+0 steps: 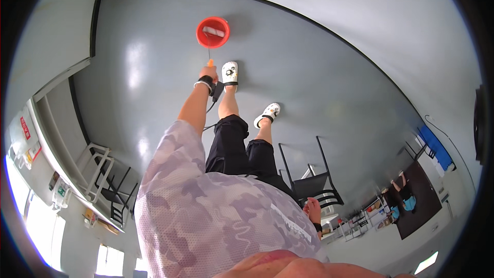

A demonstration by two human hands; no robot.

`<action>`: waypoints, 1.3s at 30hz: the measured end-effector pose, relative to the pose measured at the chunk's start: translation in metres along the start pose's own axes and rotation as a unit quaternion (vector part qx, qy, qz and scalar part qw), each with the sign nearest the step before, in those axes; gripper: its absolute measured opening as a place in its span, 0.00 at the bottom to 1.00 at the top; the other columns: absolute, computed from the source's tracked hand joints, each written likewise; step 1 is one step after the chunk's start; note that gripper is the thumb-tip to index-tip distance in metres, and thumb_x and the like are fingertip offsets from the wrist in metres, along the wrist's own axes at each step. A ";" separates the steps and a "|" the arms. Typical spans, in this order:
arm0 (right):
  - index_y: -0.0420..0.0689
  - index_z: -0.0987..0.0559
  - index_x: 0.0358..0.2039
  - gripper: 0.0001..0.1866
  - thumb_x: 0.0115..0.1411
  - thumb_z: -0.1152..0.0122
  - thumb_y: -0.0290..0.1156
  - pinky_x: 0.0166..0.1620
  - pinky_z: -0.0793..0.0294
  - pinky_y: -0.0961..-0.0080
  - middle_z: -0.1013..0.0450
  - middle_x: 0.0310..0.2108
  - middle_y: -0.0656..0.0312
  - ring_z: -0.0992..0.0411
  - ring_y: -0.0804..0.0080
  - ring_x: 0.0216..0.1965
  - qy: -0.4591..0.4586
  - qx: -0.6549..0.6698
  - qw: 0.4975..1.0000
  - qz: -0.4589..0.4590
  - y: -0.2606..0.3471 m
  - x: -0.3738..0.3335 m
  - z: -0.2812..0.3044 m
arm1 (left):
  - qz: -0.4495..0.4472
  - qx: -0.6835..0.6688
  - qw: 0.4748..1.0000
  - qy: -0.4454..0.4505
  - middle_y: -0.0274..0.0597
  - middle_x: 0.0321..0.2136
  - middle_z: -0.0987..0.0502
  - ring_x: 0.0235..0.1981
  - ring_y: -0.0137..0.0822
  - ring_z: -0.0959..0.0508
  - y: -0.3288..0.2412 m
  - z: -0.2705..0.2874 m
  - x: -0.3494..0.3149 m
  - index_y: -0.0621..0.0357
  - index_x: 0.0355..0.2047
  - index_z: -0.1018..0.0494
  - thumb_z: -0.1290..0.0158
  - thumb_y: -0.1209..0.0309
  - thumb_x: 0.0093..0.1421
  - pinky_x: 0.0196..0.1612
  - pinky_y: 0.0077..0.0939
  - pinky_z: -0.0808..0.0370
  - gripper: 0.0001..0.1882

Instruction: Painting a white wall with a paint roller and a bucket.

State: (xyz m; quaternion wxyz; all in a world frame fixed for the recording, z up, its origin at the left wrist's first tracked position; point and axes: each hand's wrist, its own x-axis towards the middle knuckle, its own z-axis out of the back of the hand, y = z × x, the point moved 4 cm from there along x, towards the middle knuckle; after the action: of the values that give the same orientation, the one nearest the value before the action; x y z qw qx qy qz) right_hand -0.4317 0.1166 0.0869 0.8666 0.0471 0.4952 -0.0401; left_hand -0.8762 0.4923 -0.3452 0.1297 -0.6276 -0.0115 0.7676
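Note:
My left hand (209,72) is stretched out in front of me and closed around the orange handle of a paint roller (213,32). Its thin metal rod runs from the handle to a white roller sleeve, which lies inside a red bucket (198,40) on the floor. On the left wrist are a dark band and a pale bracelet, with a black box on a cable (217,91) beside them. My right hand (312,209) hangs low by my hip, near a black chair (314,183). Its fingers are curled, with nothing seen in them.
My white clogs (230,73) stand on the grey floor (159,46) just behind the bucket. Dark skirting edges the pale walls. Chairs and a white frame (100,172) line the left side. Far right, another person (405,195) is near shelves and a blue-covered item (436,146).

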 end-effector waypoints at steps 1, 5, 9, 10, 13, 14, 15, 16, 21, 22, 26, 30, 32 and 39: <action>0.44 0.32 0.34 0.10 0.51 0.52 0.32 0.21 0.35 0.85 0.35 0.18 0.65 0.36 0.80 0.17 0.000 0.005 1.000 -0.002 0.002 0.001 -0.002 | 0.000 -0.115 0.993 -0.027 0.42 0.08 0.35 0.06 0.31 0.35 -0.004 0.005 -0.008 0.66 0.18 0.36 0.57 0.65 0.49 0.09 0.24 0.39 0.14; 0.45 0.31 0.34 0.10 0.51 0.52 0.31 0.21 0.34 0.85 0.35 0.19 0.65 0.36 0.80 0.18 0.009 -0.011 1.000 0.007 0.013 0.010 -0.011 | 0.062 0.045 0.988 -0.132 0.46 0.13 0.30 0.12 0.36 0.28 -0.003 0.000 -0.027 0.65 0.21 0.33 0.56 0.67 0.47 0.18 0.25 0.29 0.11; 0.44 0.32 0.34 0.10 0.50 0.52 0.30 0.21 0.34 0.86 0.35 0.19 0.65 0.36 0.80 0.18 0.037 -0.023 0.998 0.040 0.047 0.018 -0.025 | -0.066 0.349 0.882 -0.309 0.45 0.14 0.29 0.14 0.38 0.27 0.014 0.029 0.030 0.65 0.22 0.32 0.57 0.68 0.46 0.20 0.25 0.29 0.11; 0.44 0.32 0.34 0.10 0.51 0.53 0.31 0.21 0.35 0.86 0.35 0.18 0.66 0.36 0.81 0.18 0.044 -0.028 0.998 0.047 0.056 0.018 -0.027 | -0.040 0.348 0.912 -0.216 0.45 0.15 0.28 0.14 0.38 0.27 0.018 0.033 0.045 0.65 0.23 0.32 0.57 0.68 0.45 0.20 0.25 0.29 0.11; 0.44 0.32 0.35 0.10 0.51 0.53 0.31 0.21 0.35 0.86 0.36 0.18 0.66 0.36 0.81 0.18 0.036 -0.032 0.998 0.040 0.061 0.013 -0.027 | -0.011 0.154 0.983 0.104 0.38 0.11 0.33 0.11 0.28 0.33 -0.027 0.044 0.018 0.63 0.24 0.36 0.55 0.72 0.45 0.14 0.19 0.38 0.07; 0.45 0.32 0.35 0.10 0.51 0.53 0.31 0.21 0.35 0.86 0.36 0.18 0.66 0.36 0.81 0.18 0.030 -0.035 0.998 0.038 0.063 0.014 -0.026 | 0.034 -0.047 0.988 0.141 0.38 0.12 0.34 0.12 0.29 0.34 -0.023 0.053 0.019 0.62 0.22 0.37 0.55 0.72 0.45 0.15 0.20 0.37 0.06; 0.45 0.32 0.35 0.11 0.51 0.53 0.31 0.22 0.35 0.86 0.36 0.18 0.66 0.36 0.81 0.18 0.023 -0.038 0.998 0.034 0.065 0.015 -0.026 | 0.078 -0.245 0.950 0.175 0.38 0.13 0.35 0.12 0.30 0.35 -0.026 0.054 0.009 0.62 0.20 0.37 0.55 0.72 0.45 0.16 0.20 0.36 0.06; 0.45 0.32 0.35 0.11 0.51 0.53 0.31 0.22 0.35 0.86 0.36 0.18 0.66 0.36 0.81 0.18 0.020 -0.038 0.998 0.034 0.069 0.015 -0.027 | 0.123 -0.382 0.889 0.219 0.34 0.11 0.39 0.11 0.28 0.37 -0.034 0.054 -0.001 0.61 0.18 0.40 0.57 0.76 0.46 0.15 0.18 0.38 0.04; 0.46 0.32 0.35 0.11 0.50 0.53 0.32 0.23 0.34 0.87 0.36 0.19 0.67 0.36 0.81 0.19 0.044 -0.065 0.996 0.042 0.088 0.018 -0.037 | 0.043 -0.251 0.957 0.139 0.41 0.14 0.33 0.13 0.32 0.31 -0.021 0.067 -0.001 0.65 0.19 0.35 0.57 0.73 0.46 0.14 0.23 0.34 0.07; 0.46 0.32 0.35 0.11 0.50 0.53 0.32 0.23 0.34 0.87 0.36 0.19 0.67 0.36 0.81 0.19 0.043 -0.069 0.996 0.042 0.089 0.019 -0.037 | 0.025 -0.038 0.997 0.061 0.42 0.14 0.32 0.13 0.33 0.30 -0.023 0.066 -0.006 0.66 0.20 0.34 0.56 0.72 0.46 0.15 0.24 0.32 0.08; 0.44 0.32 0.34 0.09 0.51 0.52 0.29 0.22 0.35 0.87 0.35 0.18 0.66 0.36 0.82 0.17 0.038 -0.077 0.995 0.057 0.103 0.021 -0.039 | -0.013 0.153 0.987 -0.051 0.44 0.12 0.29 0.13 0.35 0.27 -0.028 0.058 -0.010 0.68 0.21 0.32 0.56 0.70 0.44 0.17 0.25 0.30 0.11; 0.43 0.32 0.34 0.09 0.51 0.52 0.29 0.22 0.35 0.87 0.35 0.18 0.66 0.36 0.82 0.17 0.042 -0.085 0.993 0.068 0.119 0.016 -0.047 | -0.030 0.155 0.986 -0.050 0.43 0.11 0.30 0.13 0.34 0.27 -0.038 0.063 -0.021 0.66 0.17 0.32 0.57 0.68 0.45 0.20 0.27 0.30 0.11; 0.43 0.32 0.34 0.09 0.51 0.53 0.29 0.22 0.35 0.87 0.35 0.18 0.66 0.36 0.82 0.18 0.047 -0.091 0.992 0.074 0.125 0.015 -0.050 | -0.046 0.257 0.962 -0.079 0.45 0.16 0.27 0.18 0.37 0.25 -0.036 0.071 -0.015 0.67 0.22 0.31 0.58 0.68 0.47 0.24 0.27 0.29 0.13; 0.44 0.32 0.35 0.09 0.51 0.55 0.28 0.22 0.34 0.87 0.35 0.18 0.66 0.36 0.82 0.18 0.058 -0.108 0.987 0.106 0.142 0.018 -0.054 | -0.069 0.536 0.817 -0.201 0.44 0.33 0.27 0.33 0.39 0.26 -0.077 0.108 -0.022 0.61 0.35 0.34 0.64 0.69 0.53 0.35 0.24 0.29 0.13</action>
State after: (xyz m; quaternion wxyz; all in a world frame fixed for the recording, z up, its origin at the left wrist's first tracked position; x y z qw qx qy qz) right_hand -0.4524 0.2632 0.0502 0.8359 0.0076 0.5381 0.1080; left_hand -0.9621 0.5775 -0.2877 0.4930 -0.2878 0.3327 0.7506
